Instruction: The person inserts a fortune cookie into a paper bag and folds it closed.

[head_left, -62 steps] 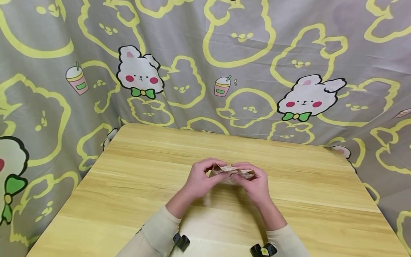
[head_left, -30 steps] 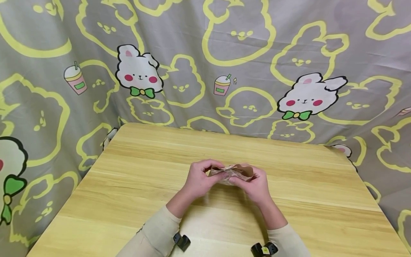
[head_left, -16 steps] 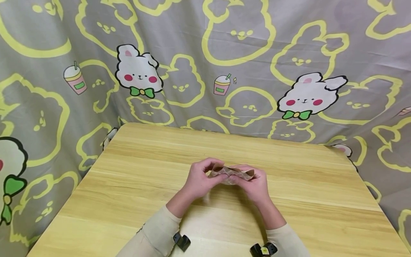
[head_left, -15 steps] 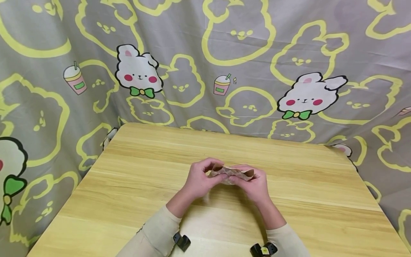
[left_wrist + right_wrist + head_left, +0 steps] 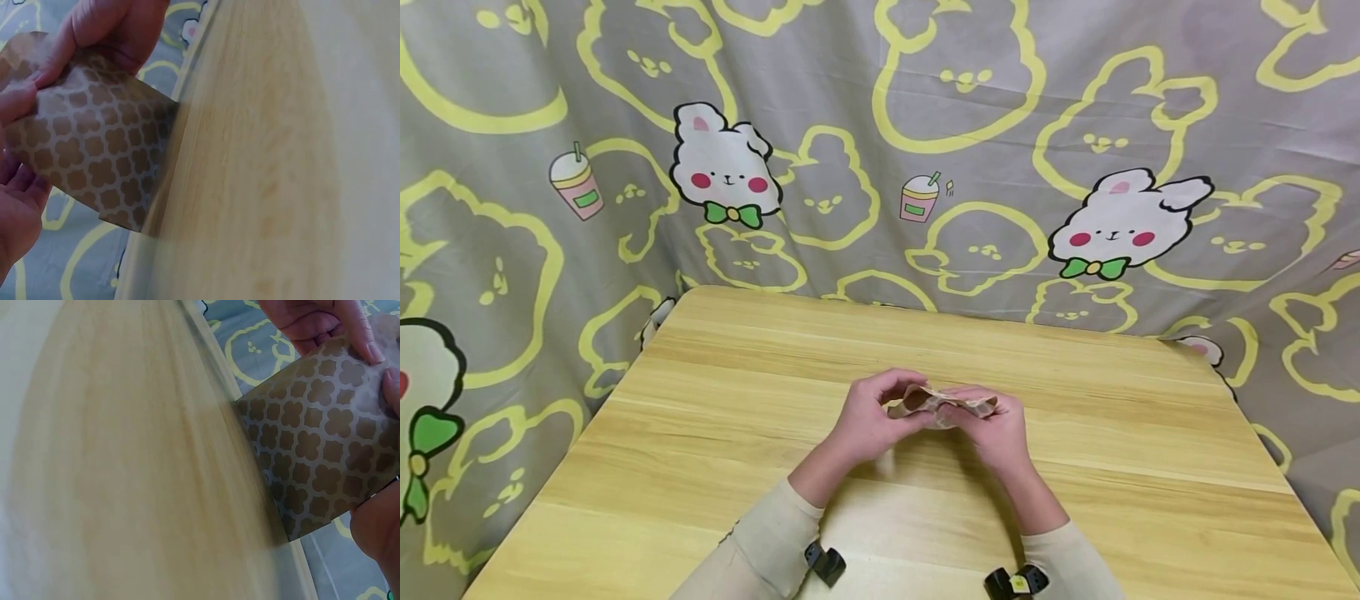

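Note:
A brown paper bag (image 5: 917,398) with a pale quatrefoil pattern stands upright over the table, held by its upper edge between both hands. My left hand (image 5: 868,418) grips its left side, thumb in front and fingers behind. On the other side my right hand (image 5: 1002,427) pinches it the same way, the thumbs close together at the middle. The mouth gapes at the left and lies flatter at the right. In the left wrist view the patterned front of the paper bag (image 5: 103,147) reaches down to the tabletop. The right wrist view shows the same paper bag (image 5: 309,440), its bottom edge straight.
The wooden table (image 5: 700,483) spreads out around the hands. Behind it and at both sides hangs a grey curtain (image 5: 850,75) with yellow outlines and white rabbit heads. Black wrist cameras (image 5: 825,564) sit on the beige sleeves (image 5: 767,533).
The bag's mouth has shifted shape: its left part now gapes wider, and its right part has flattened. My thumbs have moved slightly along the edge; both hands keep their place.

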`<state>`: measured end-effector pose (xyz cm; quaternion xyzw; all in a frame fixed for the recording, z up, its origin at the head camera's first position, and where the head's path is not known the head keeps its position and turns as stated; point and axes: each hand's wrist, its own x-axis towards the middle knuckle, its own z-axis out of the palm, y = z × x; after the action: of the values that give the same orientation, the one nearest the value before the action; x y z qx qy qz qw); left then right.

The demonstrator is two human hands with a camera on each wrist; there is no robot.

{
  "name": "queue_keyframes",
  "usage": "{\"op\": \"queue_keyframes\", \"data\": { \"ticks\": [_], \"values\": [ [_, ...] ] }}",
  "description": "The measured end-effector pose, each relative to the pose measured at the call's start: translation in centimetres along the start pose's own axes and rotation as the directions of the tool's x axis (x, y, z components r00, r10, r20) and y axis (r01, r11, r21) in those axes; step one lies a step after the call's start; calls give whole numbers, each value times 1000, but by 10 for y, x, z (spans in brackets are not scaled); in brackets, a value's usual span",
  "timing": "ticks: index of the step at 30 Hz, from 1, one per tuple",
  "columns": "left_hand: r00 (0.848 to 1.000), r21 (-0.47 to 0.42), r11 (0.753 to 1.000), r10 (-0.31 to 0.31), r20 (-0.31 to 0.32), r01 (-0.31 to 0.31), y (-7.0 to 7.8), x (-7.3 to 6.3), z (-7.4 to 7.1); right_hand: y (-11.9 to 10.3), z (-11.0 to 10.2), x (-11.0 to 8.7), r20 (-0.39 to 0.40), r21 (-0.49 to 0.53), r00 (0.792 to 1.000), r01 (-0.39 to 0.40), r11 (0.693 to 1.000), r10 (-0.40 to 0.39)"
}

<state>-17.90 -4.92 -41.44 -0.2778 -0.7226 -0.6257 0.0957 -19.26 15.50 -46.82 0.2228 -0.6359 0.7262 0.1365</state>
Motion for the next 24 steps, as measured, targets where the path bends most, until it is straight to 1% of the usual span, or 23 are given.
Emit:
{"op": "queue_keyframes", "data": {
  "ticks": [4, 7, 9, 11, 13, 19, 22, 24],
  "values": [
    [1000, 49, 999, -18, -24, 19, 1, 0, 1, -1, -2, 0, 41, -7, 999, -12, 1000, 12],
    [999, 76, 997, 9, -53, -5, 0, -1, 2, -1, -4, 1, 76, -36, 997, -22, 999, 24],
    [997, 90, 996, 30, -66, -24, 0, 0, 2, -1, -4, 1, 82, -52, 996, -25, 998, 29],
    [996, 94, 995, 43, -72, -36, 0, 0, 3, -1, -4, 1, 72, -69, 997, -28, 997, 33],
    [997, 92, 995, 45, -67, -38, -1, 0, 3, -2, -3, 0, 41, -74, 998, -35, 997, 38],
    [1000, 51, 999, 18, -13, -17, -1, 2, 2, -2, 1, 1, -71, -102, 997, -35, 994, 28],
    [1000, 64, 998, 4, -19, -3, 0, 1, 2, -2, 2, 1, -81, -110, 996, -37, 993, 28],
    [999, 80, 997, 0, -36, 3, 0, 0, 2, -1, 1, 1, -58, -116, 998, -41, 992, 35]
  ]
}}
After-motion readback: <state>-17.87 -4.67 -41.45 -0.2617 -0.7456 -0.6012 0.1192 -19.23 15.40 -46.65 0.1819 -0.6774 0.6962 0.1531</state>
